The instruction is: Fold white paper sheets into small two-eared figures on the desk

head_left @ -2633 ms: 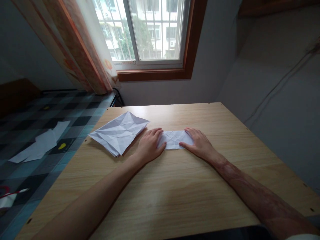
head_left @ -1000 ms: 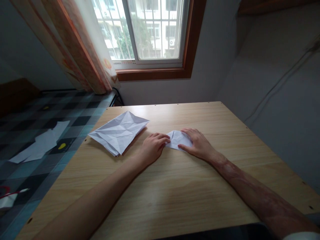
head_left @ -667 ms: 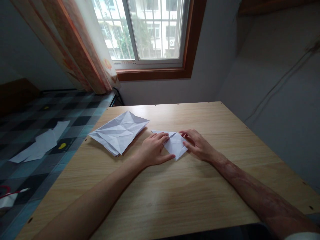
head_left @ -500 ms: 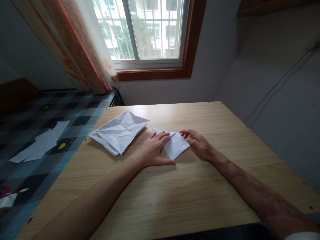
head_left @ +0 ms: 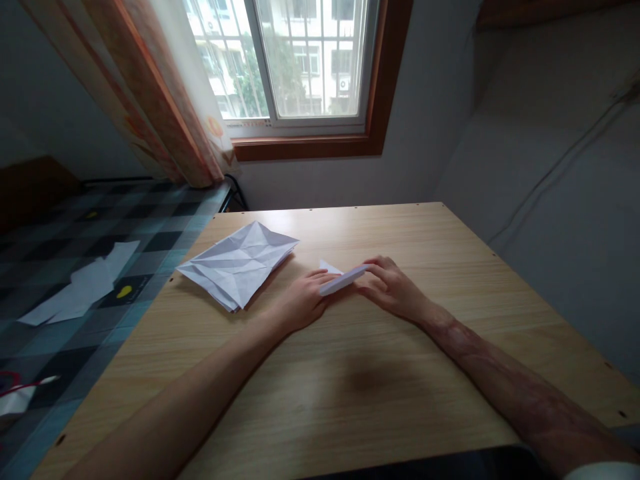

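A folded sheet of white paper (head_left: pixel 344 281) is tilted up off the table between my two hands, seen almost edge-on. My left hand (head_left: pixel 306 300) grips its left side, the fingers partly behind it and the thumb hidden. At the paper's right end, my right hand (head_left: pixel 395 288) pinches the corner with its fingertips. A small white paper point (head_left: pixel 329 266) shows just behind the folded edge. To the left of my left hand lies a stack of creased white paper sheets (head_left: pixel 245 263), apart from it.
The light wooden table (head_left: pixel 400 373) carries the paper stack at its far left. A dark object (head_left: pixel 450 465) lies at the near edge. On the left, a checked bed cover (head_left: pixel 150 223) holds white paper strips (head_left: pixel 85 290). A window (head_left: pixel 315 60) is ahead.
The folded paper was lying flat under my left hand; now it is lifted and tilted up. My right hand has closed onto its right end, and my left thumb has drawn in.
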A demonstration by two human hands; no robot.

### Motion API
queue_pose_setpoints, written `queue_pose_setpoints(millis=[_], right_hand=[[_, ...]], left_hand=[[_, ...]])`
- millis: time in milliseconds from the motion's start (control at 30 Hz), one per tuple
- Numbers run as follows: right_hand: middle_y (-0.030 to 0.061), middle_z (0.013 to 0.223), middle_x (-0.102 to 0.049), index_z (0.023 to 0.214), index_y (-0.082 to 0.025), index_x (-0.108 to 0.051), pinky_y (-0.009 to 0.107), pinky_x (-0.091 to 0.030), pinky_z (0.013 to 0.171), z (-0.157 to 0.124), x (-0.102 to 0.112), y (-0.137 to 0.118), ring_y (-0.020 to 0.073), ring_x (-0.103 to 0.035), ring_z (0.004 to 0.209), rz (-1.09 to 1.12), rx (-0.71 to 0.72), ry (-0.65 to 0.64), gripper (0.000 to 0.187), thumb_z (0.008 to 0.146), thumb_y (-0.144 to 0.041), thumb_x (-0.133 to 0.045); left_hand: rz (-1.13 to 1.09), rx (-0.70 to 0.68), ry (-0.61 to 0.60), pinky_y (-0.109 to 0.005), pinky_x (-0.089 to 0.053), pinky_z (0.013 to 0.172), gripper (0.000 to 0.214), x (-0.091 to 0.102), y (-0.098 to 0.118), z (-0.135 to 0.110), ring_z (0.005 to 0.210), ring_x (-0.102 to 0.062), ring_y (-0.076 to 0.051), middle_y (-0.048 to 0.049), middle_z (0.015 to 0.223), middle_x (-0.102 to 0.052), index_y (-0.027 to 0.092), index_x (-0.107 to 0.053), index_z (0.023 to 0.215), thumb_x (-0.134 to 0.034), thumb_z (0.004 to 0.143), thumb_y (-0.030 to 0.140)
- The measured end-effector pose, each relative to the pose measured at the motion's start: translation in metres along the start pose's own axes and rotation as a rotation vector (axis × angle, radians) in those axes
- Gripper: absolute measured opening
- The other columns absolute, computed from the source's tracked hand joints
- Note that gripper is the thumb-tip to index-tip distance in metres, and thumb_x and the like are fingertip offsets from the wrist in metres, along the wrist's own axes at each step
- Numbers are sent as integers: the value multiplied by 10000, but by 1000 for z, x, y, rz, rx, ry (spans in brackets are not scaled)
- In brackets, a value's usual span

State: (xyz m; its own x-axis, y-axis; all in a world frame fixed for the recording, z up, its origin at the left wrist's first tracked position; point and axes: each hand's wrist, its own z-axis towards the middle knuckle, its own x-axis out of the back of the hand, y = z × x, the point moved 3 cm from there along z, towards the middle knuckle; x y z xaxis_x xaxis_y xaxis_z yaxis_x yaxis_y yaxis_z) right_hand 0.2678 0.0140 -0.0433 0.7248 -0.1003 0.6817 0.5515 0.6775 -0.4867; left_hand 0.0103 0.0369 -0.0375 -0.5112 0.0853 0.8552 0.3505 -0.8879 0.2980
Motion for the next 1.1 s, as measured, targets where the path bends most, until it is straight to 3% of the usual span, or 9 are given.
queue_pose_setpoints(millis=[200, 333, 467, 567, 633, 733, 833, 967, 1100], right_hand=[[87, 1358, -780, 1183, -297, -800, 512, -557, 1132, 0, -1, 3, 305, -697, 1273, 95, -4, 5, 177, 1111, -328, -642], [97, 1213, -813, 1212, -254, -747, 420, -589, 1026, -2, 0, 1, 287, -747, 1161, 277, -154, 57, 244, 1147, -414, -575], [29, 924, -766, 1052, -235, -677, 298, -541, 757, -4, -4, 5, 209, -696, 835, 413, -302, 45, 347, 1147, -542, -546], [30, 923, -753, 1063, -232, -703, 296, -528, 755, -2, -5, 8, 206, -671, 837, 483, -347, 76, 378, 1112, -591, -594], [53, 1004, -776, 1094, -233, -742, 316, -546, 787, 0, -6, 10, 229, -691, 902, 546, -382, 88, 375, 1076, -597, -654], [66, 1029, -788, 1111, -237, -770, 334, -558, 758, 3, -9, 17, 235, -700, 882, 665, -485, 102, 380, 1025, -603, -716], [41, 945, -762, 1235, -236, -750, 331, -561, 756, 2, -12, 23, 219, -697, 849, 724, -550, 97, 450, 938, -567, -818], [13, 953, -727, 1409, -236, -663, 320, -550, 755, -2, -14, 24, 196, -682, 836, 621, -562, 32, 660, 832, -446, -905], [46, 979, -729, 1314, -223, -740, 366, -544, 784, -1, -11, 22, 218, -658, 845, 302, -455, 5, 403, 931, -347, -763]], left_hand=[[-232, -32, 10, -407, -584, 1150, 459, 6, 8, 0, 1282, -761, -271, -122, 1409, -784, 230, -692, 1488, -555, 1056, 152], [-453, 163, 249, -345, -642, 927, 238, 18, 5, 0, 1006, -814, -256, -122, 1116, -847, 164, -793, 1189, -739, 1022, 325], [-667, 293, 331, -319, -636, 761, 470, 25, -1, 1, 844, -797, -239, -108, 988, -816, 139, -784, 1142, -787, 981, 581], [-773, 350, 377, -316, -624, 684, 603, 26, -4, 2, 765, -751, -217, -82, 928, -769, 138, -771, 1142, -731, 971, 714], [-804, 414, 394, -296, -602, 628, 564, 23, -5, 2, 693, -707, -182, -52, 891, -733, 145, -759, 1119, -750, 963, 687], [-716, 546, 392, -259, -546, 583, 406, 16, -10, 2, 658, -653, -151, -22, 852, -703, 159, -747, 1013, -818, 927, 549], [-520, 635, 400, -254, -497, 623, 288, 13, -17, 0, 719, -628, -163, -13, 796, -684, 167, -706, 857, -775, 925, 439], [-283, 703, 355, -264, -378, 605, 212, 13, -21, -3, 662, -542, -150, 19, 697, -604, 186, -641, 762, -696, 901, 336], [-168, 708, 256, -286, -329, 596, 251, 12, -16, -1, 635, -527, -160, 7, 685, -614, 200, -631, 749, -671, 932, 367]])
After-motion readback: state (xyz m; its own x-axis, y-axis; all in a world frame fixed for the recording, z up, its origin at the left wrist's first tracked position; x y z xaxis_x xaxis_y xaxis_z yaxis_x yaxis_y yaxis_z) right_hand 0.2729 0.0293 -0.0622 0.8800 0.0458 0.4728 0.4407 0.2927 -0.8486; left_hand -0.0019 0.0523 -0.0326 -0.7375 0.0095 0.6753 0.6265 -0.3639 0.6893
